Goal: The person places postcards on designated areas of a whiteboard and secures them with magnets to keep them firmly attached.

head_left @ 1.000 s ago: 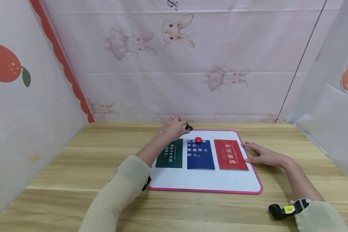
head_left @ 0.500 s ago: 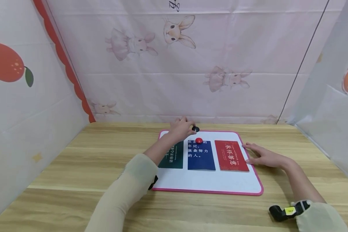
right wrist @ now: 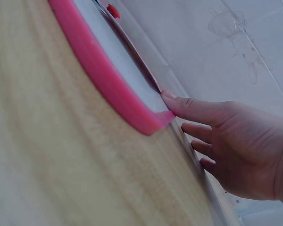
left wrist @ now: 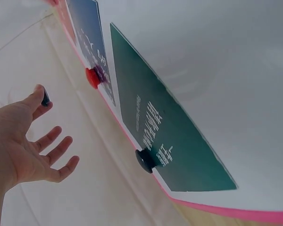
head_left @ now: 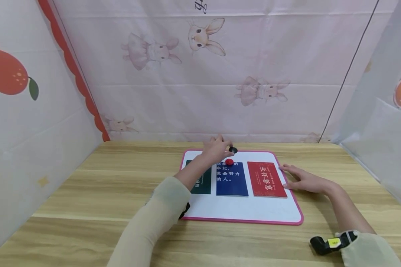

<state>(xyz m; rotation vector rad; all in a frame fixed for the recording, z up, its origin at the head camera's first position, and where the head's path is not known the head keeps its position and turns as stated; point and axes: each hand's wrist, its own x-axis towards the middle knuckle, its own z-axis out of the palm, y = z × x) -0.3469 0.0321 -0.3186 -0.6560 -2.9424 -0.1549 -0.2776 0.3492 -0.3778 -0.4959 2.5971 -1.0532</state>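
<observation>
My left hand point(head_left: 215, 150) pinches a round black magnet point(head_left: 233, 150) between thumb and index finger, held above the far edge of a pink-rimmed whiteboard point(head_left: 240, 209). Its other fingers are spread apart. On the board lie a green card point(left wrist: 155, 132), a blue card point(head_left: 231, 183) and a red card point(head_left: 266, 180) in a row. A red magnet point(head_left: 229, 162) sits on the blue card's top edge. Another dark magnet point(left wrist: 144, 161) sits on the green card in the left wrist view. My right hand point(head_left: 305, 180) rests at the board's right side, its thumb touching the red card's edge.
The board lies on a wood-grain table point(head_left: 80, 207). A printed cloth backdrop point(head_left: 200, 111) rises behind the table's far edge, with side panels at left and right. Black wrist cameras are strapped over both sleeves.
My left hand has moved rightward along the board's far edge with the black magnet, from above the green card to past the red magnet. The right hand stays in place.
</observation>
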